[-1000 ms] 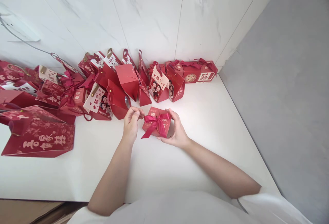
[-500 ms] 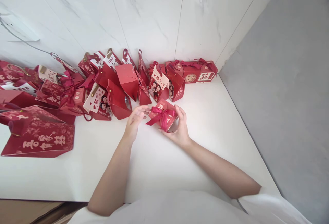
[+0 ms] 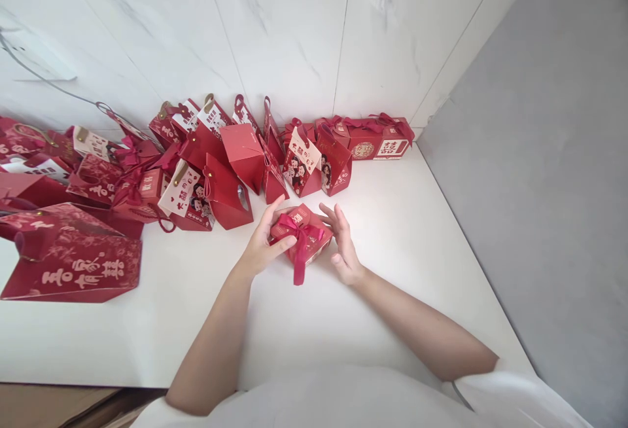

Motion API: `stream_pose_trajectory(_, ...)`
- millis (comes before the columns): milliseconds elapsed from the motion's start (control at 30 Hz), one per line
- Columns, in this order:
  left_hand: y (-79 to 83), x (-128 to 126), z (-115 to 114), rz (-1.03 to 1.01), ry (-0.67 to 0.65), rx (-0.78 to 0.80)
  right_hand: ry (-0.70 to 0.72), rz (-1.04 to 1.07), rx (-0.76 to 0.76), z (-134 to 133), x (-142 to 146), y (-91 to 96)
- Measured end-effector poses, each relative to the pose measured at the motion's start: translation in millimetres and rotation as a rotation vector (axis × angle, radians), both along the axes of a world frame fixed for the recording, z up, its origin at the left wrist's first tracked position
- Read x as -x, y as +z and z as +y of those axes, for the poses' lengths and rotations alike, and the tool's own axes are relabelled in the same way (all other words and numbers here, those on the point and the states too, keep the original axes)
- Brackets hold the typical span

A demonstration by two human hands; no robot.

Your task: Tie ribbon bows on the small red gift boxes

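Note:
A small red gift box (image 3: pixel 314 245) with a dark pink ribbon bow (image 3: pixel 300 238) on top is between my hands, over the white table. My left hand (image 3: pixel 265 241) grips its left side, the thumb lying across the front by the bow. One ribbon tail hangs down the front of the box. My right hand (image 3: pixel 345 245) is at the box's right side with fingers apart; the fingertips are close to the back right corner, and the palm faces the box without wrapping round it.
Several red gift boxes and bags (image 3: pixel 235 153) crowd the back and left of the white table (image 3: pixel 294 336). A row of ribboned boxes (image 3: pixel 377 140) stands against the marble-patterned wall (image 3: pixel 284 22). One larger red box (image 3: pixel 88 264) lies at left. A grey wall (image 3: pixel 540 153) borders the right side.
The box has moved slightly towards me and turned. My left hand has closed on it, while my right hand has loosened its hold and opened.

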State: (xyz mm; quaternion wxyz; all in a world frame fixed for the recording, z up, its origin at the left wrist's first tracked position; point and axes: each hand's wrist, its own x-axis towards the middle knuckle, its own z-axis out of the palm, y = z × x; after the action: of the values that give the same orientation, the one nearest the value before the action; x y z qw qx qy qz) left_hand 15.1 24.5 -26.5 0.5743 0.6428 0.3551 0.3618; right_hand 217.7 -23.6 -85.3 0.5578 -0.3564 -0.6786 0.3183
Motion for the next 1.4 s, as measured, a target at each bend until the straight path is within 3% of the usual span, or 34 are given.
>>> stream_pose_trajectory(133, 6.8, 5.8, 2.5, 0.104, 0.052, -0.03, -0.025, 0.022, 0.055, 1.9, 2.5, -3.2)
stream_pose_trajectory(300, 10.4, 17.4, 6.1, 0.143, 0.12, -0.101, 0.095, -0.112, 0.108, 4.2, 5.7, -2.3)
stream_pose_trajectory(467, 20.7, 24.0, 2.6, 0.156, -0.052, -0.145, 0.197, -0.095, 0.228, 7.2, 6.3, -1.9)
stream_pose_trajectory(667, 33.6, 17.5, -9.5, 0.414, -0.104, -0.259, 0.056, -0.078, 0.214, 6.4, 7.9, -4.8)
stream_pose_trajectory(867, 36.0, 16.4, -11.6, 0.505, -0.124, -0.279, -0.017, -0.103, 0.147, 5.1, 9.2, -4.2)
stream_pose_trajectory(967, 35.4, 16.4, -11.0, 0.464, -0.076, -0.326, -0.043, -0.116, 0.096, 4.7, 8.0, -3.6)
stream_pose_trajectory(1100, 27.8, 19.3, -6.7, 0.254, 0.051, -0.384, -0.038, -0.052, 0.107, 5.0, 5.0, -1.7)
stream_pose_trajectory(1233, 23.2, 23.9, -1.7, 0.068, 0.077, -0.295, 0.059, 0.054, 0.167, 5.1, 4.0, 1.9)
stream_pose_trajectory(1400, 26.2, 28.9, -1.3, 0.334, 0.076, -0.272, -0.033, 0.08, 0.228, 4.4, 6.7, 0.7)
